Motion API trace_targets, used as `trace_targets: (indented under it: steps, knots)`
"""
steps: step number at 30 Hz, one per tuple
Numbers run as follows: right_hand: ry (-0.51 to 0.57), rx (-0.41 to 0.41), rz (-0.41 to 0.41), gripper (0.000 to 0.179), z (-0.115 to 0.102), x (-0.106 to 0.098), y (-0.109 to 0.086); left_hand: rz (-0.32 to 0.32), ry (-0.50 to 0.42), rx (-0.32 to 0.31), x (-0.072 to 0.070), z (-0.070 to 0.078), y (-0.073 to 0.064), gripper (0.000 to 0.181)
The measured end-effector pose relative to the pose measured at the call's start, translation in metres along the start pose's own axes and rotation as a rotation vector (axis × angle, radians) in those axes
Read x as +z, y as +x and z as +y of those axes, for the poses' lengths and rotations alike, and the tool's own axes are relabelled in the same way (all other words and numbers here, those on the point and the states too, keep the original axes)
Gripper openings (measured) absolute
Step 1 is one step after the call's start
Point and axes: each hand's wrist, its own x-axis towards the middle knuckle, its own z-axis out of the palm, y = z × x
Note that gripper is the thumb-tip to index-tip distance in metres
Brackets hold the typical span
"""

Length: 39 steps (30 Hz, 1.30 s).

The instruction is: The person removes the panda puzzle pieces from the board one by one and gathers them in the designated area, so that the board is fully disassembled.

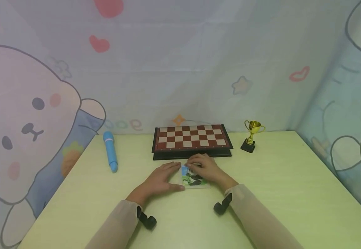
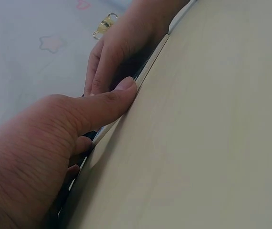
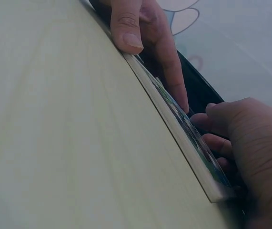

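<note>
Beige sleeves (image 1: 115, 224) sit closest, left hand (image 1: 158, 180) splayed against the panda picture (image 1: 194, 180) at its three o'clock, right hand (image 1: 209, 169) curled over the picture's one o'clock side, can't tell if pinching.

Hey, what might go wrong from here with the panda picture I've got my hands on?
The panda picture might slide or twist if your left hand, set against its left edge, lets up. Your right hand covers part of the picture, so you could miss something under it. The chessboard sits just behind, so your fingers might bump it.
</note>
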Motion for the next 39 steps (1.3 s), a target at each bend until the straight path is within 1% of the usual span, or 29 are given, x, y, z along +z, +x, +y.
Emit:
trace_targets:
  steps: [6,11,16,20,24,27,31,34,37,39]
  knots:
    - [0.005,0.005,-0.018,0.027,-0.004,-0.0021,-0.0008,-0.011,-0.001,-0.01,0.0005,0.0003,0.0005,0.096]
    - [0.033,0.053,-0.05,0.033,-0.0039,-0.0048,0.0024,-0.012,-0.003,-0.018,0.0008,-0.0013,0.0032,0.097]
    - [0.108,0.095,-0.062,0.033,-0.0025,-0.0061,0.0034,-0.019,-0.008,-0.031,0.002,-0.0023,0.0037,0.099]
    - [0.129,0.068,-0.054,0.031,-0.002,-0.0043,0.0022,-0.017,-0.012,-0.04,0.0024,-0.0023,0.0024,0.098]
    - [0.074,0.016,-0.037,0.031,-0.0024,-0.0023,0.0012,-0.015,-0.008,-0.04,0.0019,-0.0023,0.002,0.097]
    - [0.027,-0.006,-0.014,0.031,-0.0021,-0.0011,0.0007,-0.02,0.002,-0.04,0.0017,-0.0018,0.0022,0.098]
    - [-0.003,-0.006,0.019,0.028,-0.0023,-0.0009,0.0018,-0.019,-0.002,-0.043,-0.0013,0.0005,0.0024,0.097]
    - [-0.012,0.013,0.024,0.028,-0.0018,-0.0007,0.003,-0.023,-0.01,-0.043,-0.003,0.0019,0.0024,0.097]
    - [-0.031,0.014,0.021,0.029,-0.001,0.0,0.0042,-0.035,-0.007,-0.043,-0.0033,0.0022,0.0024,0.096]
    - [-0.024,0.024,0.021,0.03,-0.0014,-0.0005,0.0052,-0.039,-0.009,-0.047,-0.0039,0.0026,0.0026,0.097]
